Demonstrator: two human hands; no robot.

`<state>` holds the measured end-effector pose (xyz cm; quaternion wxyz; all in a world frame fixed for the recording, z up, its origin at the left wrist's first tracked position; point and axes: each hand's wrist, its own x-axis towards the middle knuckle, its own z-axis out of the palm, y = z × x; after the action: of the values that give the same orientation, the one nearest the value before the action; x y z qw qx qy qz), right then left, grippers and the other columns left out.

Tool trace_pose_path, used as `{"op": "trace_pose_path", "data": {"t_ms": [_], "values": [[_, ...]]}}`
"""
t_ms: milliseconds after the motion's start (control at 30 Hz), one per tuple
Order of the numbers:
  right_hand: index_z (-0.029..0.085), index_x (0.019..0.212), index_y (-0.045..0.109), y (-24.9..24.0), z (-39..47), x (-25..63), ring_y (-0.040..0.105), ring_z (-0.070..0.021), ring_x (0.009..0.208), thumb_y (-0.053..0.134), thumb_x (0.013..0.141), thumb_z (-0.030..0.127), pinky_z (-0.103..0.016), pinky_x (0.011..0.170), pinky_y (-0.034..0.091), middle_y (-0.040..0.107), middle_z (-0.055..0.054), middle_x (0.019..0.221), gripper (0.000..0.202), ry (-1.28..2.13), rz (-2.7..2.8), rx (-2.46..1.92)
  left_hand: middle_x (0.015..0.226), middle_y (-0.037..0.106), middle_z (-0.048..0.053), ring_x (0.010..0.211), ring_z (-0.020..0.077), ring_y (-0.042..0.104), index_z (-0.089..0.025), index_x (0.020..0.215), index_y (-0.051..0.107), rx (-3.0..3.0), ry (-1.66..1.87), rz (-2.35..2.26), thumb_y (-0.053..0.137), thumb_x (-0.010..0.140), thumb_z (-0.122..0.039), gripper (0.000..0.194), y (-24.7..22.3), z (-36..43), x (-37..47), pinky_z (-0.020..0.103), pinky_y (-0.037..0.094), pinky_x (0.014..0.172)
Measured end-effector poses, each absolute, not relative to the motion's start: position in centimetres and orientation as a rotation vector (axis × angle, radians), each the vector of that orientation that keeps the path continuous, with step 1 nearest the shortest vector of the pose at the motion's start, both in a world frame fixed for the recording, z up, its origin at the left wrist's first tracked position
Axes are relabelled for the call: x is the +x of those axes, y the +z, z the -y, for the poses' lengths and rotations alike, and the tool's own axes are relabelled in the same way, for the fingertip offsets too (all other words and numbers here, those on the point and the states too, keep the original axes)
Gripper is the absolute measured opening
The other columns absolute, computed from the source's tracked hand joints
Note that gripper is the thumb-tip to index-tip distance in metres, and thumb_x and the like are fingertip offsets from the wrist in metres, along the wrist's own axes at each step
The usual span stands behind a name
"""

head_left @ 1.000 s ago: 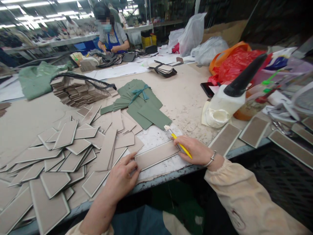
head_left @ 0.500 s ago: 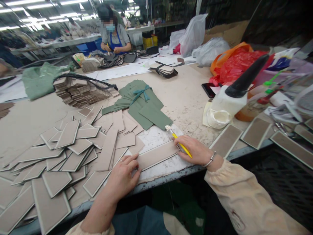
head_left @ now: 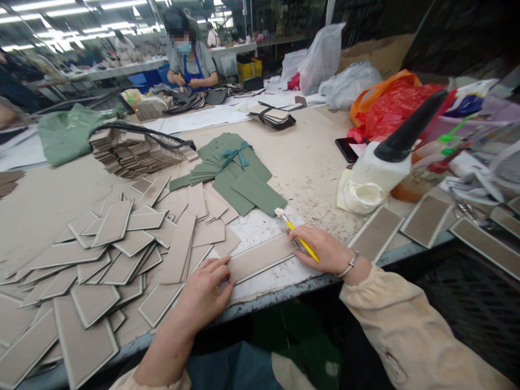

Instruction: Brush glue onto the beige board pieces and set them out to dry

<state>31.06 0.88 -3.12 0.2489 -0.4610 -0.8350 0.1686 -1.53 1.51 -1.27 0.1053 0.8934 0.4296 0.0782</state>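
A long beige strip (head_left: 260,259) with pale edges lies near the table's front edge. My left hand (head_left: 211,290) rests on its left end, fingers laid over it and thumb apart. At the strip's right end, my right hand (head_left: 320,250) is closed around a yellow-handled brush (head_left: 306,246). White paste covers the brush tip, which points away beside a green piece (head_left: 260,189). Left of the strip are loose beige pieces (head_left: 209,233) and a spread heap of pale-edged pieces (head_left: 122,265). A white glue bottle (head_left: 379,168) with a black nozzle stands to the right.
Behind the heap is a tied beige stack (head_left: 134,149). Several edged pieces (head_left: 376,233) overhang the front edge at right, below plastic bags (head_left: 394,108), a phone (head_left: 346,150) and bottles. Across the table, a person (head_left: 190,65) in a blue apron handles dark pieces.
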Motion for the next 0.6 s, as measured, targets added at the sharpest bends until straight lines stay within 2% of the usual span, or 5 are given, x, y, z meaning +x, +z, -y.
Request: {"op": "trace_pose_path", "data": {"t_ms": [200,433,500,600], "values": [[0.019,0.101,0.053,-2.9,-0.6,30.7,0.056,-0.0219,0.098,0.056,0.075,0.012,-0.039,0.089,0.046,0.061,-0.008,0.1,0.027,0.39,2.271,-1.251,0.121,0.066,0.01,0.11,0.0262,0.059,-0.02,0.076,0.064,2.631,0.22,-1.264,0.052,0.084,-0.029,0.017,-1.2,-1.6,-1.4,0.043,0.05,0.093],[0.019,0.103,0.054,-3.5,1.0,27.2,0.052,-0.0234,0.115,0.049,0.082,0.006,-0.043,0.097,0.045,0.061,-0.011,0.107,0.025,0.294,2.301,-1.23,0.122,0.065,0.008,0.109,0.0258,0.059,-0.021,0.08,0.064,2.634,0.182,-1.302,0.052,0.083,-0.026,0.013,-1.4,-1.4,-1.4,0.043,0.049,0.094],[0.019,0.104,0.054,-3.7,1.6,25.6,0.049,-0.0227,0.121,0.05,0.085,0.01,-0.042,0.101,0.043,0.06,-0.012,0.113,0.022,0.325,2.329,-1.168,0.122,0.065,0.008,0.108,0.0257,0.06,-0.021,0.08,0.064,2.646,0.176,-1.306,0.052,0.083,-0.027,0.014,-1.5,-1.4,-1.4,0.043,0.049,0.093],[0.019,0.107,0.054,-4.1,2.4,23.4,0.043,-0.0227,0.128,0.056,0.088,0.025,-0.043,0.106,0.037,0.057,-0.014,0.124,0.02,0.36,2.392,-1.088,0.122,0.065,0.009,0.107,0.0262,0.06,-0.021,0.078,0.064,2.658,0.169,-1.312,0.053,0.083,-0.03,0.015,-1.5,-1.4,-1.3,0.042,0.05,0.092]]}}
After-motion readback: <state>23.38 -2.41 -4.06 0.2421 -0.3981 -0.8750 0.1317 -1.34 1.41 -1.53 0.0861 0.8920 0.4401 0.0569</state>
